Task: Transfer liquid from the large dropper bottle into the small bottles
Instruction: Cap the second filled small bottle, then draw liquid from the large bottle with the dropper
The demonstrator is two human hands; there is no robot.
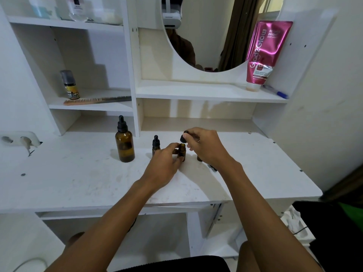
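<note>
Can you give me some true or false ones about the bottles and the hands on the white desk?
1. The big brown bottle has its black dropper cap on. True.
2. The left hand is holding the big brown bottle. False: it steadies a small open bottle; the big one stands alone further left.
3. The right hand holds a black dropper cap just above the small open bottle. True.
4. The pink tube lies flat on the desk. False: it stands on the shelf beside the mirror.
5. Another small bottle, behind the left hand, has its cap on. True.
</note>
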